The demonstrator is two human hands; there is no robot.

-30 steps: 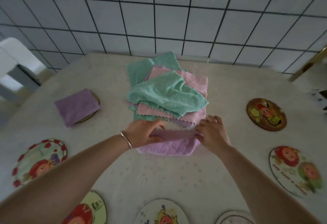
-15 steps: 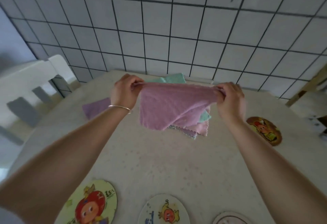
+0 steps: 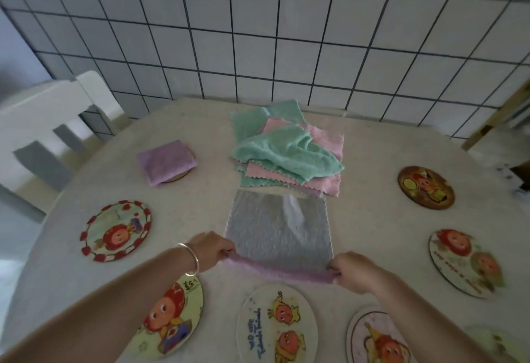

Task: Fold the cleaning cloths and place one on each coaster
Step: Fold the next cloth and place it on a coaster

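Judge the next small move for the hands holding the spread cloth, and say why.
Probably carry the near edge away toward the far edge to make the first fold. The purple cloth lies flat on the table, its near corners pinched by the left hand and right hand, edge lifted and curled. Only one coaster holds a folded cloth.

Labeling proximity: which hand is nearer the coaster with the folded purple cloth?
Left. The left hand is below and slightly right of that coaster; the right hand is much farther right.
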